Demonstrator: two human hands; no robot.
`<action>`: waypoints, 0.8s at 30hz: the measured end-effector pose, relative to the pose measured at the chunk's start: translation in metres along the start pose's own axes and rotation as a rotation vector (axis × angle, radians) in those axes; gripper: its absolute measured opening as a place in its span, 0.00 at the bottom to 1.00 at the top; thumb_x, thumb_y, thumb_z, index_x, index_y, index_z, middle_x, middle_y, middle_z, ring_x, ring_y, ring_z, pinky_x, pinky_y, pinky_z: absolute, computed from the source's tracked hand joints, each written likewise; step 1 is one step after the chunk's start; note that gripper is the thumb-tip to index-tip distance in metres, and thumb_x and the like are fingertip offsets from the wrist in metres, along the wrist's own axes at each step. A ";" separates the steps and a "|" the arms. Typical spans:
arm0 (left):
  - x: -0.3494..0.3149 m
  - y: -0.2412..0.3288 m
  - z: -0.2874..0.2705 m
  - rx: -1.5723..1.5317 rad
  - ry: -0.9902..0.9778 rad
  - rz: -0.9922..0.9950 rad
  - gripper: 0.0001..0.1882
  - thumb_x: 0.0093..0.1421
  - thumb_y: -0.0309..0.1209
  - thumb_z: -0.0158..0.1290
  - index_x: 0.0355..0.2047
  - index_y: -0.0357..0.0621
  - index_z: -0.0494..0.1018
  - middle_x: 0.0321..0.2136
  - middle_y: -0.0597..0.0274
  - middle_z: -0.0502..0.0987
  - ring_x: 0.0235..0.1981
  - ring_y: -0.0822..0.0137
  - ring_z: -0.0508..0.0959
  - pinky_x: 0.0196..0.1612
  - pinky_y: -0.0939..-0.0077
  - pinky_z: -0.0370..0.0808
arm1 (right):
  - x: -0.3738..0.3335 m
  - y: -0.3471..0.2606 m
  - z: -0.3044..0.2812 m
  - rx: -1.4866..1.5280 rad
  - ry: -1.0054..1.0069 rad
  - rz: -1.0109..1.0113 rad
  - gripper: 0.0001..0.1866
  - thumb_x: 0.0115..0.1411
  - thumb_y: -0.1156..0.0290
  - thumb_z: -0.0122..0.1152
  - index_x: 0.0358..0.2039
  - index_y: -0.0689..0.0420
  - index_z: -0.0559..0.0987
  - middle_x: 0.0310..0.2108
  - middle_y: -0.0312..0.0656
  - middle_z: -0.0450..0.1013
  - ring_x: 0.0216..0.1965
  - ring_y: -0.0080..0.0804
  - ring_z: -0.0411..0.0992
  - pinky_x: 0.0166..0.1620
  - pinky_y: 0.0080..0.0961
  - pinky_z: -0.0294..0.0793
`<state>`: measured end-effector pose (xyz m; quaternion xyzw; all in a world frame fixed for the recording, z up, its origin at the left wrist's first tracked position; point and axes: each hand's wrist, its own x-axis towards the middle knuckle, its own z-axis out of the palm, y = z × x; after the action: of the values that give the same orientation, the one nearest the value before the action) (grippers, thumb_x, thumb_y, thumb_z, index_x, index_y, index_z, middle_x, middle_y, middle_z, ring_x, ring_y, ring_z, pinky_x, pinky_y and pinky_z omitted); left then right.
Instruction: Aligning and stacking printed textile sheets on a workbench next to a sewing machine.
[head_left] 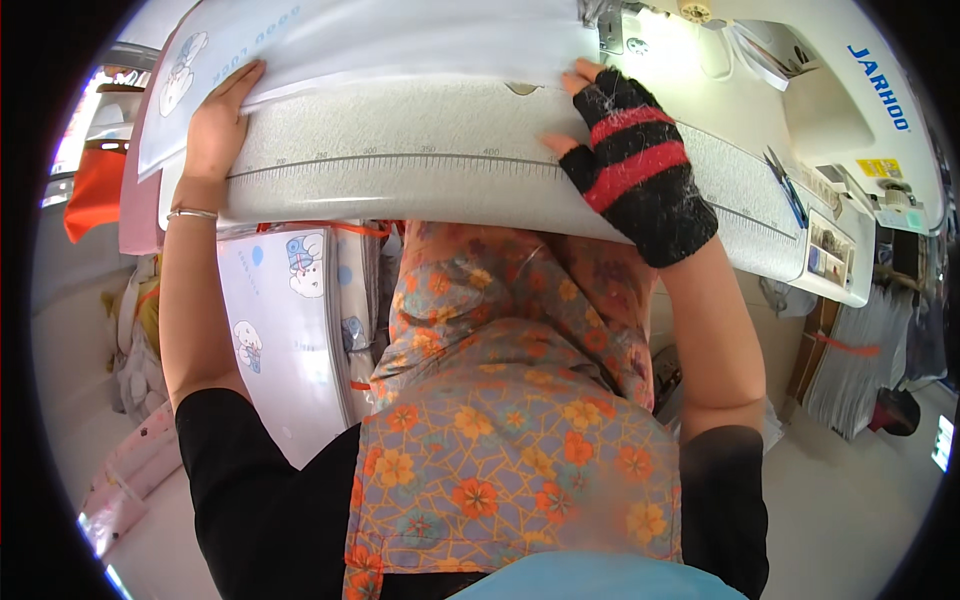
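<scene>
A pale bluish-white fabric sheet (pixel 420 42) with printed cartoon puppies lies across the bed of a white sewing machine (pixel 835 125). My left hand (pixel 217 130), bare with a bracelet at the wrist, rests flat on the sheet's left part, fingers stretched forward. My right hand (pixel 640 165) wears a black fingerless glove with red stripes. Its fingertips touch the sheet's right end, close to the presser foot (pixel 609 38), and the thumb is spread apart on the table edge. The needle itself is hard to make out.
A ruler scale (pixel 400 158) runs along the front of the machine table. Blue-handled thread snips (pixel 787 190) and a small compartment of parts (pixel 828 250) are at right. Below left stands a stack of folded printed fabric (pixel 285 330). Bundled pale strips (pixel 855 350) hang at right.
</scene>
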<state>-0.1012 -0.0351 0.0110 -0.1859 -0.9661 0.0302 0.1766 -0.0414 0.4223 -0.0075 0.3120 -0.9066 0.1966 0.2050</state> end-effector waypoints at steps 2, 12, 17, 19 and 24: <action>0.009 -0.012 0.007 0.000 -0.014 -0.074 0.31 0.51 0.14 0.44 0.55 0.53 0.72 0.55 0.64 0.73 0.51 0.57 0.75 0.54 0.68 0.74 | 0.008 0.007 0.003 -0.014 0.001 0.003 0.27 0.55 0.60 0.66 0.51 0.62 0.73 0.55 0.52 0.68 0.56 0.50 0.68 0.58 0.41 0.67; 0.018 -0.020 0.011 0.105 -0.040 -0.051 0.27 0.54 0.18 0.43 0.55 0.50 0.72 0.53 0.60 0.75 0.50 0.55 0.76 0.51 0.67 0.75 | 0.014 0.020 0.016 -0.049 0.006 -0.001 0.29 0.55 0.56 0.65 0.54 0.59 0.72 0.59 0.52 0.65 0.59 0.51 0.65 0.61 0.41 0.64; -0.005 -0.002 0.000 0.227 -0.073 -0.065 0.23 0.57 0.20 0.43 0.53 0.49 0.73 0.51 0.61 0.76 0.44 0.56 0.80 0.45 0.65 0.78 | -0.011 -0.005 -0.002 0.054 0.028 -0.050 0.26 0.55 0.57 0.64 0.49 0.61 0.73 0.53 0.55 0.69 0.54 0.55 0.67 0.57 0.46 0.67; -0.017 0.008 -0.007 0.272 -0.077 -0.057 0.20 0.59 0.23 0.43 0.51 0.46 0.73 0.50 0.61 0.77 0.41 0.56 0.81 0.43 0.66 0.80 | -0.026 -0.020 -0.010 0.158 0.031 -0.050 0.25 0.52 0.64 0.65 0.49 0.59 0.73 0.55 0.54 0.68 0.54 0.55 0.68 0.56 0.44 0.68; -0.053 0.046 -0.031 0.331 -0.114 -0.023 0.21 0.55 0.20 0.47 0.50 0.41 0.73 0.49 0.54 0.77 0.41 0.57 0.81 0.42 0.68 0.80 | -0.071 -0.054 -0.009 0.420 0.022 -0.101 0.20 0.50 0.75 0.65 0.45 0.57 0.76 0.49 0.48 0.74 0.47 0.52 0.73 0.50 0.39 0.74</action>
<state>-0.0284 -0.0122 0.0173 -0.1413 -0.9585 0.1972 0.1500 0.0472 0.4220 -0.0231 0.3908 -0.8267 0.3739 0.1552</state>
